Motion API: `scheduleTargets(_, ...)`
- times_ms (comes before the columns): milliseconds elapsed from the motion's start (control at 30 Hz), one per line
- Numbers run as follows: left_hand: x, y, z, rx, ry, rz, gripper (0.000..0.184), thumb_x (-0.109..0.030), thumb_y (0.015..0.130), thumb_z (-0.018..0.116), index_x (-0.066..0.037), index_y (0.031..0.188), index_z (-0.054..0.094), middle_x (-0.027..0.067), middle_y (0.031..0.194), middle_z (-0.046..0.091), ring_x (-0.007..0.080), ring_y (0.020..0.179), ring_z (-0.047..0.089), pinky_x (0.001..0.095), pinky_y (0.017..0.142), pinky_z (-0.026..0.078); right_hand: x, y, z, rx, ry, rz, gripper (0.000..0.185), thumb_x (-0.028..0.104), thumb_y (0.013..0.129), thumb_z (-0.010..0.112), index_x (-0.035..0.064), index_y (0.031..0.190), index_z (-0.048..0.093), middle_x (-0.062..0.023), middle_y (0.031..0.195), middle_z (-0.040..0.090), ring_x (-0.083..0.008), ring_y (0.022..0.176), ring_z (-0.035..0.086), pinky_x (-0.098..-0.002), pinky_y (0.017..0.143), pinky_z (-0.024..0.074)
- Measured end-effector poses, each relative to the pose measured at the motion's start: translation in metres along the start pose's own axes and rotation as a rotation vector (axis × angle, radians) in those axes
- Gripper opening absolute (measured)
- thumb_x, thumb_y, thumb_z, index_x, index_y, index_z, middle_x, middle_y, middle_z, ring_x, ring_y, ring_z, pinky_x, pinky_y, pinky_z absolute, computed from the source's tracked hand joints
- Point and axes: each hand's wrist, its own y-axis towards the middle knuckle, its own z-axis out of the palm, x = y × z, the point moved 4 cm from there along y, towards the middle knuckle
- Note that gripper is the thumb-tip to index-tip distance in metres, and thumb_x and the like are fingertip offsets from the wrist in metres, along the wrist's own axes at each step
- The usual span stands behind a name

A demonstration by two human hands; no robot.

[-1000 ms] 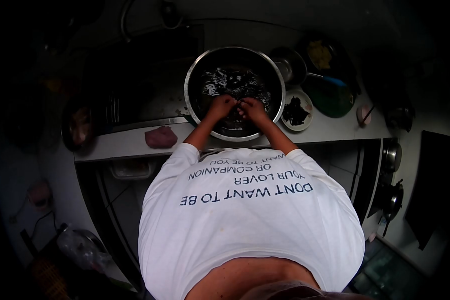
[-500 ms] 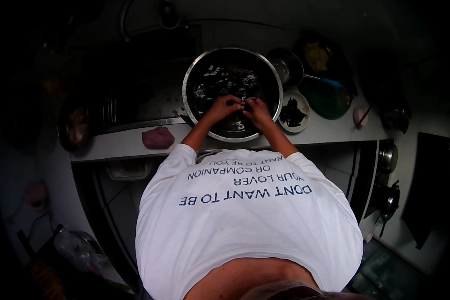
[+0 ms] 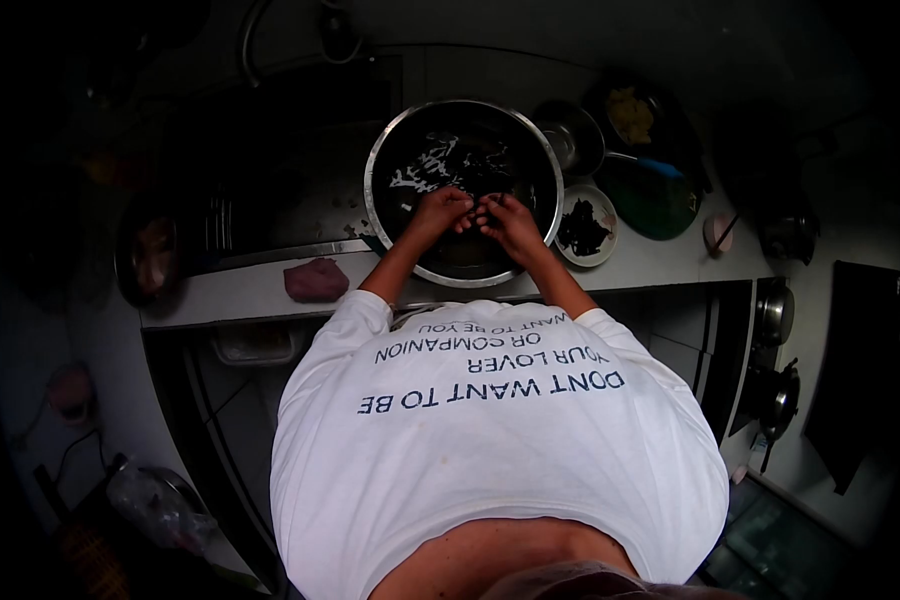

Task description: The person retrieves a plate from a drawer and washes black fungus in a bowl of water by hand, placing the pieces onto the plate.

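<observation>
A large metal basin (image 3: 372, 205) of dark, rippling water stands on the counter. Over its near half, my left hand (image 3: 444, 213) and my right hand (image 3: 510, 222) are close together with a small gap between them. The fingers of both are bent in a pinch. Whatever lies between the fingertips is too small and dark to make out. Right of the basin is a white plate (image 3: 611, 214) bearing dark pieces (image 3: 582, 228), near my right hand.
Behind the plate are a pot (image 3: 573, 138) with a blue-tipped handle, a green board (image 3: 660, 205) and yellow pieces (image 3: 630, 115). A pinkish cloth (image 3: 316, 280) lies left on the counter (image 3: 230, 291). A dark bowl (image 3: 128, 255) stands at the far left.
My hands came together at the fingertips half a second ago and are now slightly apart. The glints on the water have shifted. The whole view has moved slightly.
</observation>
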Motion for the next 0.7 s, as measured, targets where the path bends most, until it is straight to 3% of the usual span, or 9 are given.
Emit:
scheduleTargets(300,0.002,0.001,0.002,0.084,0.154,-0.04,0.015,-0.014,0.083,0.054,0.001,0.089,0.055,0.0058,0.073,0.059,0.0098,0.058,0.055,0.0211,0.049,0.045,0.006,-0.006,0.013,-0.013,-0.323,-0.029,0.019,0.017,0.081,0.06,0.0056,0.095,0.053,-0.0015,0.08,0.058,-0.0078,0.068,0.053,-0.0197,0.059,0.0427)
scheduleTargets(433,0.005,0.0,0.008,0.189,0.041,-0.041,0.016,-0.007,0.083,0.05,0.003,0.096,0.052,0.0095,0.08,0.059,0.0136,0.066,0.058,0.024,0.058,0.049,0.005,0.002,-0.003,-0.009,-0.43,-0.087,0.022,0.012,0.077,0.062,0.0024,0.094,0.053,-0.0027,0.075,0.058,-0.0076,0.06,0.052,-0.019,0.053,0.0408)
scheduleTargets(600,0.005,-0.002,0.011,0.211,-0.043,-0.035,0.021,0.0,0.081,0.048,0.003,0.102,0.047,0.0117,0.089,0.056,0.0168,0.074,0.058,0.0268,0.066,0.051,0.004,0.004,-0.014,-0.034,-0.362,-0.058,0.02,0.01,0.076,0.061,0.0024,0.094,0.055,-0.0019,0.076,0.058,-0.0074,0.059,0.051,-0.0188,0.053,0.0409)
scheduleTargets(700,0.011,0.001,0.005,0.118,-0.057,-0.039,0.023,0.0,0.08,0.049,0.002,0.102,0.045,0.0106,0.087,0.055,0.0164,0.073,0.058,0.0268,0.065,0.051,0.0,0.001,-0.011,-0.044,-0.323,-0.032,0.017,0.01,0.077,0.06,0.0028,0.092,0.057,-0.0012,0.076,0.058,-0.0071,0.059,0.051,-0.0188,0.053,0.0409)
